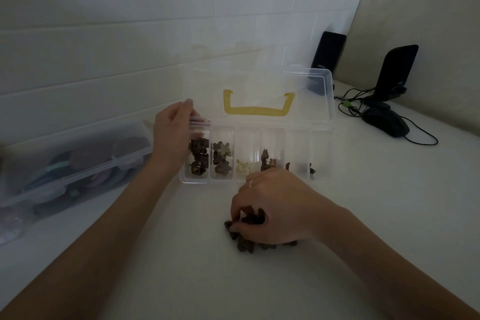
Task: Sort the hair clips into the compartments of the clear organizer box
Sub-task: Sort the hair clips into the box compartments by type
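Observation:
The clear organizer box [322,153] stands open on the white table, its lid [259,80] with a yellow handle [257,109] tilted back. Its row of compartments holds small clips: dark square ones [198,157] at the far left, flower-shaped ones [221,161] beside them, a pale one [244,167], then brown ones [267,161]. My left hand [172,135] grips the box's left end at the lid hinge. My right hand [272,212] is in front of the box, fingers closed on clips from a small brown pile [242,243] on the table.
A closed clear case [78,163] with dark and pastel items lies at the left. Two black speakers [330,52] [394,73], a black mouse [385,122] and cables sit at the back right. A tiled wall rises behind the box.

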